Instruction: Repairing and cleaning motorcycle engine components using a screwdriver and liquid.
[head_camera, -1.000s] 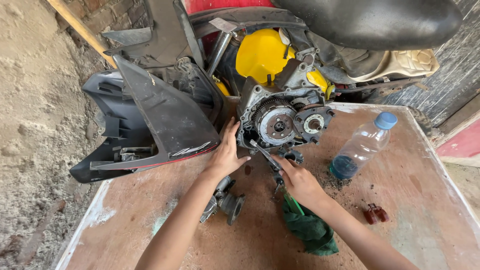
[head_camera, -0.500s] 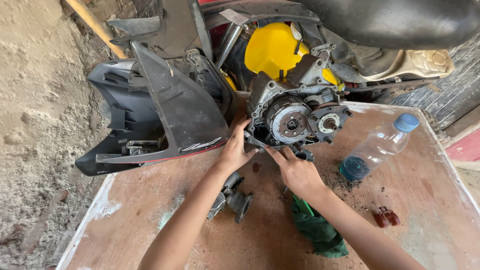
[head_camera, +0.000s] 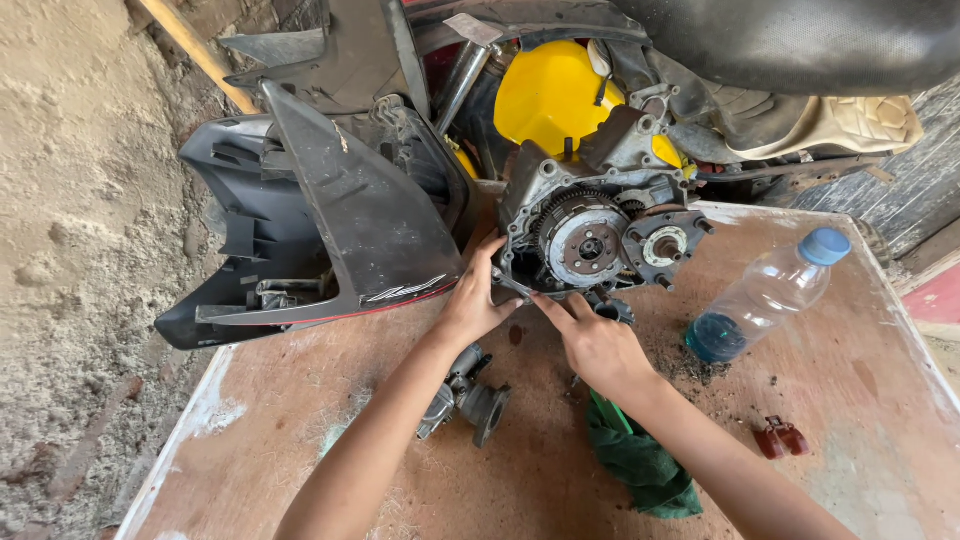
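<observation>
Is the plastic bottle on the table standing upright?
No, the plastic bottle lies tilted on its side on the table, blue cap up toward the right, with blue liquid pooled at its lower end.

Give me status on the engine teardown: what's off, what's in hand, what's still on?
Done: side cover is off, the clutch assembly exposed; a removed metal part lies on the table. In hand: left hand and right hand at the engine case lower edge. Left: clutch and the smaller gear hub remain mounted.

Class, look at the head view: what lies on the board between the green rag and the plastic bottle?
In the head view, only dark grit on bare board between green rag and plastic bottle.
</observation>
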